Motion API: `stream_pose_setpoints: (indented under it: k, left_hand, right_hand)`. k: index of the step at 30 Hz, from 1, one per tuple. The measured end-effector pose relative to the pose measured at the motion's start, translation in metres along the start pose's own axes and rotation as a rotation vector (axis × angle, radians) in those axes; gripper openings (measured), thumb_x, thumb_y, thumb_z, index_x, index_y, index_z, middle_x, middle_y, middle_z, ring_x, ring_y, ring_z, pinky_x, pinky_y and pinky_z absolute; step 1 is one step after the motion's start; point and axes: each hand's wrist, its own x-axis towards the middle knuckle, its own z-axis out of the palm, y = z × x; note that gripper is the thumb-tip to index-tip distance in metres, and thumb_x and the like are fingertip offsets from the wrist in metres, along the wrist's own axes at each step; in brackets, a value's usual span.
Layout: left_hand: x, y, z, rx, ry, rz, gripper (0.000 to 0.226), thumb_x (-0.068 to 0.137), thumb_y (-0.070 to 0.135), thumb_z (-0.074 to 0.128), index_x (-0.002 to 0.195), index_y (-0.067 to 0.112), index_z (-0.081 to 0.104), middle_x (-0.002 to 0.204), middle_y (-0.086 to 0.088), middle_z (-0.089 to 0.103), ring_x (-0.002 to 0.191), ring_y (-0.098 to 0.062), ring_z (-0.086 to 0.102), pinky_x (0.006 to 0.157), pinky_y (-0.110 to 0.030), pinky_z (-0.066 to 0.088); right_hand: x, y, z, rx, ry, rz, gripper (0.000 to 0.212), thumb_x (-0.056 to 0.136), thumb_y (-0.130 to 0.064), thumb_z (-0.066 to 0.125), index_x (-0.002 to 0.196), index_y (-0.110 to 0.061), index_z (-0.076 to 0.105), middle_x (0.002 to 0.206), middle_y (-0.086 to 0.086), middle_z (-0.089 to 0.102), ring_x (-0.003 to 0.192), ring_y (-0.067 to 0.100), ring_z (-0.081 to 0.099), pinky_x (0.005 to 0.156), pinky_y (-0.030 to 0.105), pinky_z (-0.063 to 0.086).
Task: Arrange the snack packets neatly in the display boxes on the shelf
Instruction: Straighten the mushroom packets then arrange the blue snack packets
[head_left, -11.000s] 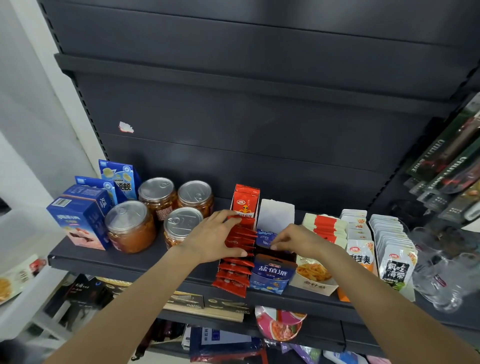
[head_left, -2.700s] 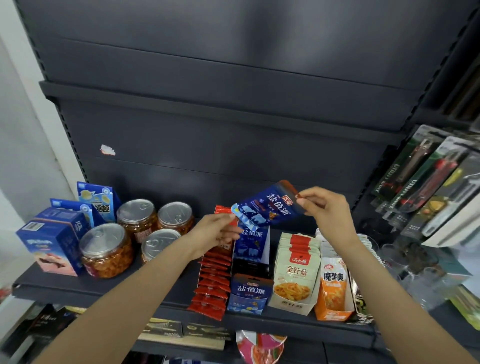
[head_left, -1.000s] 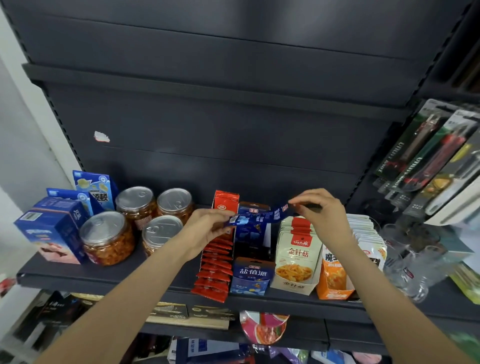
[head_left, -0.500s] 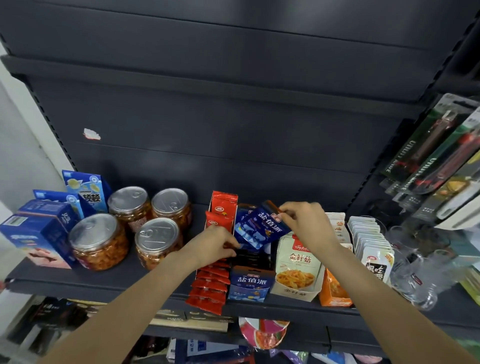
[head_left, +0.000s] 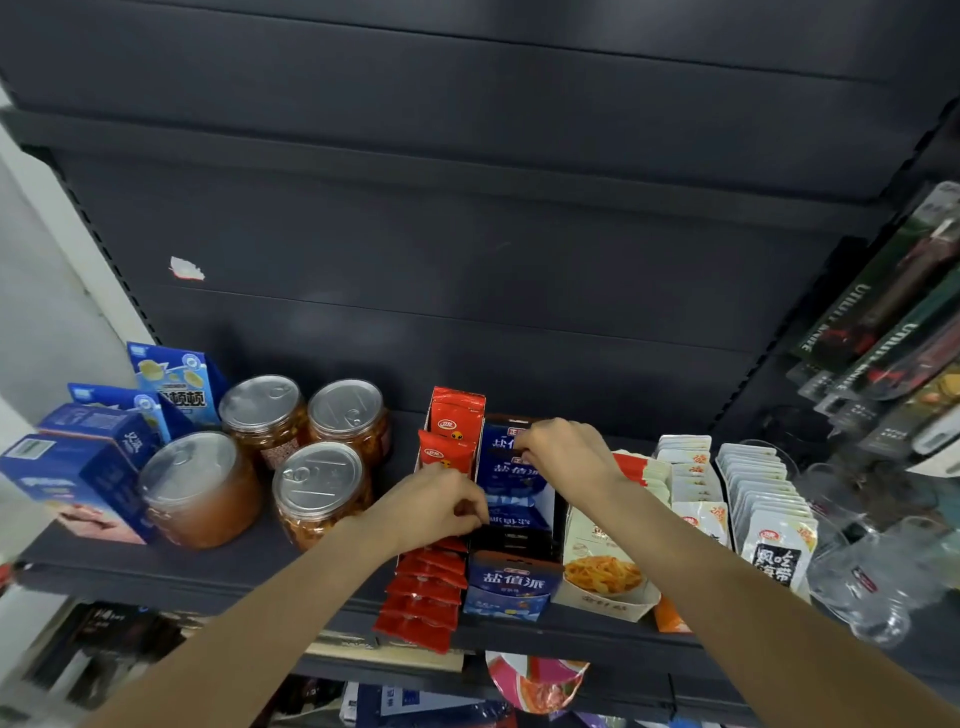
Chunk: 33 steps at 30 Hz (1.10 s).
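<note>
Here, both bare hands work at the blue cardboard display box (head_left: 511, 587) in the lower middle of the frame, on the dark metal shelf (head_left: 156, 571). The right hand (head_left: 563, 451) pinches the top edge of an upright dark blue snack packet with white lettering (head_left: 511, 470), fingers closed narrowly on it at the back of the box. The left hand (head_left: 434, 506) is curled at the lower left corner of the same packet, fingertips touching its edge; whether it truly grips cannot be told. The packet stands inside the box, leaning slightly, with another blue packet (head_left: 506, 436) just behind it.

Just left of the box runs a row of glossy red foil packets (head_left: 426, 592), two of them upright at the back. To the right sits a cream carton of pale pouches with a noodle picture (head_left: 602, 577), then white sachets with black lettering (head_left: 774, 540). Four clear plastic jars with silver pull-tab lids (head_left: 317, 488) stand at centre left, beside blue cardboard boxes (head_left: 72, 478) at the left edge.
</note>
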Motion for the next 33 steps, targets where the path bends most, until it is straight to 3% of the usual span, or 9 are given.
stream_pose_setpoints:
  k: [7,11,16,21,25,28,30,33]
  left_hand:
    - [-0.001,-0.002,-0.005,-0.112,0.025,-0.025,0.008,0.083,0.017,0.070,0.085,0.024,0.069,0.084,0.019,0.063,0.087,0.005,0.060,0.084,-0.018,0.050]
    - [0.000,0.001,-0.007,-0.198,0.010,-0.047,0.006,0.081,0.018,0.072,0.086,0.021,0.071,0.085,0.018,0.065,0.088,0.005,0.061,0.085,-0.015,0.049]
    - [-0.003,0.003,-0.014,-0.269,0.067,-0.064,0.006,0.083,0.015,0.070,0.089,0.014,0.072,0.086,0.015,0.066,0.091,0.004,0.060,0.080,-0.005,0.045]
    - [0.000,0.005,-0.015,-0.262,0.133,-0.085,0.003,0.085,0.016,0.068,0.088,0.017,0.069,0.091,0.009,0.067,0.088,0.000,0.061,0.081,-0.013,0.048]
    - [0.007,0.006,-0.016,-0.254,0.197,-0.119,0.005,0.086,0.016,0.066,0.087,0.021,0.066,0.090,0.012,0.065,0.089,-0.002,0.061,0.083,-0.017,0.050]
    - [0.012,0.007,-0.018,-0.252,0.255,-0.137,0.004,0.086,0.016,0.066,0.088,0.020,0.066,0.090,0.009,0.066,0.088,-0.003,0.062,0.080,-0.014,0.049]
    - [0.016,0.011,-0.019,-0.271,0.299,-0.139,0.004,0.087,0.016,0.066,0.089,0.019,0.067,0.087,0.011,0.066,0.085,-0.001,0.061,0.076,-0.009,0.047]
    - [0.018,0.014,-0.019,-0.351,0.382,-0.152,0.008,0.085,0.017,0.068,0.089,0.022,0.064,0.086,0.010,0.066,0.084,0.000,0.062,0.075,-0.009,0.048]
  right_hand:
    - [0.012,0.010,-0.005,0.092,0.120,-0.018,0.024,0.092,-0.007,0.052,0.114,-0.014,0.058,0.105,0.004,0.056,0.093,0.021,0.058,0.068,0.031,0.047]
    - [0.018,0.005,0.005,0.045,0.036,-0.051,0.026,0.090,-0.006,0.056,0.116,-0.012,0.056,0.110,0.005,0.051,0.102,0.020,0.050,0.065,0.029,0.039]
    - [0.025,0.003,0.012,-0.010,0.003,-0.069,0.024,0.086,-0.004,0.061,0.109,-0.010,0.058,0.106,0.005,0.052,0.099,0.021,0.052,0.063,0.030,0.035]
    - [0.026,0.008,0.006,0.071,0.044,-0.042,0.026,0.092,-0.012,0.055,0.118,-0.012,0.054,0.113,0.005,0.051,0.104,0.020,0.052,0.073,0.031,0.048]
    - [0.011,0.013,-0.010,0.350,0.194,0.053,0.024,0.093,-0.022,0.055,0.116,-0.017,0.059,0.109,0.000,0.056,0.101,0.015,0.056,0.080,0.031,0.050]
    - [-0.006,0.013,-0.022,0.569,0.017,0.019,0.027,0.090,-0.035,0.059,0.112,-0.021,0.064,0.104,-0.004,0.062,0.094,0.010,0.059,0.078,0.026,0.050]
    - [-0.014,0.010,-0.023,0.418,-0.124,-0.034,0.031,0.088,-0.037,0.061,0.116,-0.025,0.063,0.108,-0.005,0.063,0.096,0.012,0.059,0.080,0.031,0.051]
    - [-0.022,0.008,-0.023,0.350,-0.041,0.017,0.018,0.091,-0.027,0.057,0.108,-0.027,0.065,0.105,-0.002,0.066,0.094,0.016,0.060,0.076,0.034,0.051]
